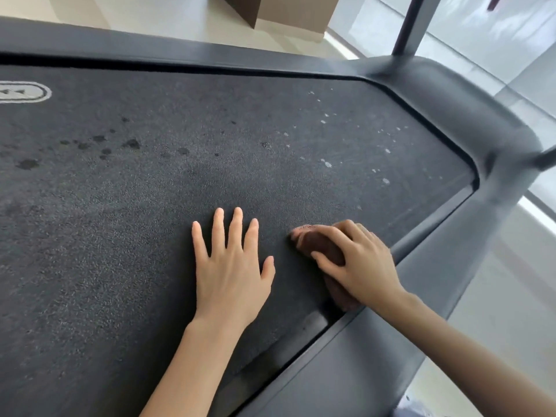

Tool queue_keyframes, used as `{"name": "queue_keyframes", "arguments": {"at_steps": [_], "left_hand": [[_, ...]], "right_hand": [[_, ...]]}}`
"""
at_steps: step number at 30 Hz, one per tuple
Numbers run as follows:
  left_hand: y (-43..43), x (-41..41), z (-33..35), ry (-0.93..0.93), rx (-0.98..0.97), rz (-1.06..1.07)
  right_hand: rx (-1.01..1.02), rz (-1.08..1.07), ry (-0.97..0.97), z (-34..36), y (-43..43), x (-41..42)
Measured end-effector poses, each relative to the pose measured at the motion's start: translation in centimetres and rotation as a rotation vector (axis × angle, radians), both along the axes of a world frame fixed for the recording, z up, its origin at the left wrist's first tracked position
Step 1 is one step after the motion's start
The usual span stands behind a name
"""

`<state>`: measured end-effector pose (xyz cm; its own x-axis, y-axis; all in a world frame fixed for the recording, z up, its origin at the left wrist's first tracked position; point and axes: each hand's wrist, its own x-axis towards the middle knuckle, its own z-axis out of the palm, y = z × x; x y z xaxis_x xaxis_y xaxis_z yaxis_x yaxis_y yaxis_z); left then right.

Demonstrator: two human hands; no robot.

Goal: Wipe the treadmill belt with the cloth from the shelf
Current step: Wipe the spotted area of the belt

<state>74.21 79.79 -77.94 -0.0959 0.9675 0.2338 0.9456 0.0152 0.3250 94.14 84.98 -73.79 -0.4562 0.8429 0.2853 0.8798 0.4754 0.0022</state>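
The dark grey treadmill belt fills most of the view, with dark wet-looking spots at the left and small white specks at the upper right. My left hand lies flat on the belt with fingers spread and straight. Just to its right, my right hand grips a bunched brown cloth and presses it onto the belt near the right side rail. Most of the cloth is hidden under the hand.
The grey side rail runs along the belt's right edge, and another rail borders the far side. An upright post rises at the top right. A brown box stands on the pale floor beyond.
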Motion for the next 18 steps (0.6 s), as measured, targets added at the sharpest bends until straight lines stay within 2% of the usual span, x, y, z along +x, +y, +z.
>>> {"name": "queue_keyframes", "arguments": {"at_steps": [4, 9, 14, 18], "left_hand": [[0.9, 1.5, 0.6, 0.069, 0.012, -0.032], [5.0, 4.8, 0.8, 0.155, -0.005, -0.064], [9.1, 6.7, 0.1, 0.168, -0.089, -0.033], [8.9, 6.7, 0.3, 0.199, -0.119, -0.013]], "right_hand": [[0.018, -0.025, 0.109, -0.5, 3.5, 0.6], [0.004, -0.146, 0.165, -0.7, 13.9, 3.1], [-0.031, -0.069, 0.165, -0.4, 23.6, 3.2], [-0.034, 0.038, 0.110, -0.4, 24.4, 3.2]]}}
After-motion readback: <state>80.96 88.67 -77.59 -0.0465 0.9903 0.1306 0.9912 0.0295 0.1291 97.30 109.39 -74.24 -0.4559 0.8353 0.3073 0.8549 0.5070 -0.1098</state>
